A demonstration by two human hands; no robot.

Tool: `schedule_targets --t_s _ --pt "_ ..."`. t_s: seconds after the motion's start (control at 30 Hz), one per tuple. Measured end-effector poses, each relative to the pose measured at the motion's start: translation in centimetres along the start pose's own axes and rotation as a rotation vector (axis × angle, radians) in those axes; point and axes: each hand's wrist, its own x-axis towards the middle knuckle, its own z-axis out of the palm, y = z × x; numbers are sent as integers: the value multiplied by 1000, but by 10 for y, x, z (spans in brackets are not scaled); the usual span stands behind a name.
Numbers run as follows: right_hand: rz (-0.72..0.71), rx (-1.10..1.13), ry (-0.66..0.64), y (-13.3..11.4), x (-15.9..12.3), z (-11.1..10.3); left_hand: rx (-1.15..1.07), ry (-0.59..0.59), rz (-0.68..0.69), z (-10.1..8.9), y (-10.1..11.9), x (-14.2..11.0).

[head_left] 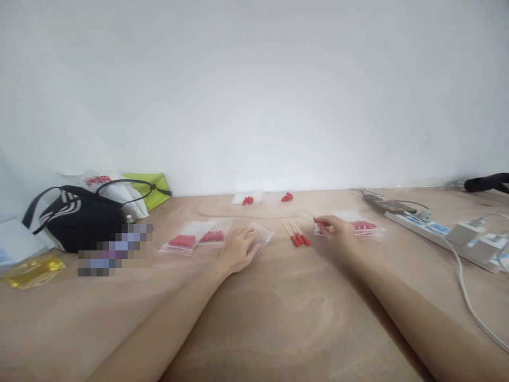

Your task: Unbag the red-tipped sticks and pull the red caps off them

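Centre left on the table, my left hand (239, 250) lies with bent fingers closed on a small clear plastic bag (264, 232), which sticks out past the fingertips. My right hand (338, 232) is closed in a pinch on a thin pale stick (306, 216) with a red end, its pale part pointing left. Between both hands lie three red-tipped sticks (296, 235) side by side, red ends toward me. Beyond and beside my right hand is a pile of clear bags (377, 232) with red-tipped sticks, partly hidden by the hand.
Left of my left hand lie filled bags (183, 241). More red pieces (247, 200) rest near the wall. A black bag (85, 220), a green box (153, 191) and a yellow pouch (35, 270) occupy the left. On the right are a power strip (421, 225), cables and a phone (392, 206).
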Motion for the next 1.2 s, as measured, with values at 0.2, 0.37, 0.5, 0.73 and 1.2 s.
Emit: schedule_targets --t_s 0.2,0.37,0.5,0.73,1.2 --pt "-212 -206 -270 -2 -8 8 -121 -291 -12 3 -5 0" --pt "-252 -225 -419 -3 -6 6 -99 -285 -98 3 0 0" --pt "-217 -244 -509 -9 -1 0 -97 -266 -108 4 -1 0" --pt "-200 -169 -550 -12 -1 -8 -102 -244 -108 7 -3 -1" --pt "-59 -88 -438 -9 -8 15 -109 -229 -123 7 -2 -1"
